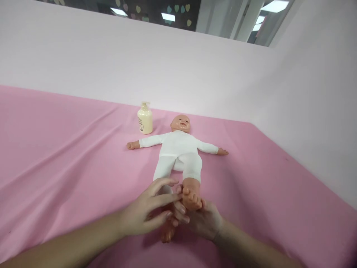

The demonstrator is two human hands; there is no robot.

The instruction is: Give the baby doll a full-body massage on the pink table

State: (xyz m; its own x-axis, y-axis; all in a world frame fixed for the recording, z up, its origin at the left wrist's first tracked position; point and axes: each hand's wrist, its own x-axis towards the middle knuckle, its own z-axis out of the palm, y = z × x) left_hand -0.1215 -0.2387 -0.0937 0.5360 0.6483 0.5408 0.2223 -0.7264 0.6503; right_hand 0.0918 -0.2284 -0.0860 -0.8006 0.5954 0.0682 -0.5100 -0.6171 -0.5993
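Observation:
A baby doll (180,145) in a white cloth body lies on its back, head away from me and arms spread. My right hand (205,219) is cupped under and around the doll's raised foot (192,199), its fingers curling out on the left side. My left hand (152,208) comes in from the left with fingers apart, the tips at the raised foot and over my right fingers. Whether they press on the foot, I cannot tell. The doll's other foot (167,233) rests lower, partly hidden behind my hands.
A cream pump bottle (145,120) stands upright beside the doll's head, at the left. Pink cloth (83,163) with some creases covers the surface. White padded-looking walls (111,56) rise at the back and right, with dark glass (153,11) beyond.

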